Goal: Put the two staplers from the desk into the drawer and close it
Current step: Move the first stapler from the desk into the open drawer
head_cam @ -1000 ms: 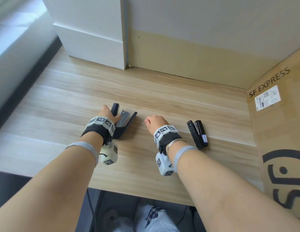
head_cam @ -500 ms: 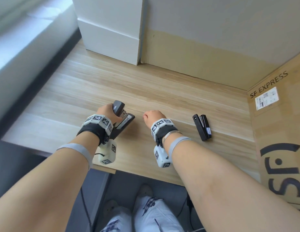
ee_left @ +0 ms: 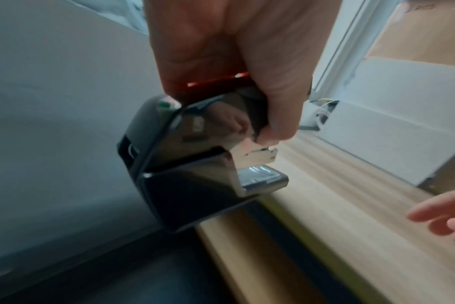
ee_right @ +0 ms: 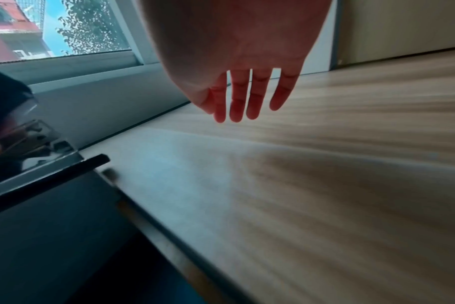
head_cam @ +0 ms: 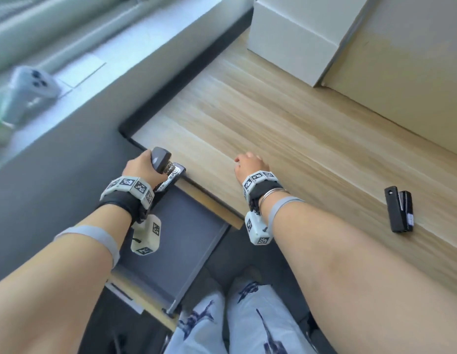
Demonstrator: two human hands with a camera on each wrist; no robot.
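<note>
The left hand (head_cam: 143, 166) is grasping the first stapler (head_cam: 163, 162) at the surface (head_cam: 286, 129) edge, above the open drawer (head_cam: 176, 238) (nothing visible inside); the second stapler (head_cam: 399, 208) is lying untouched beyond the relaxed, empty right hand (head_cam: 249, 164).

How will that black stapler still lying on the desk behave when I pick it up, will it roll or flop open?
The small black stapler lies on its side on the desk; its boxy shape probably won't roll. It looks rigid and nearly closed, but it is hinged, so the arm may swing open unless pinched across both halves. Its smooth casing could be a little slippery.
</note>
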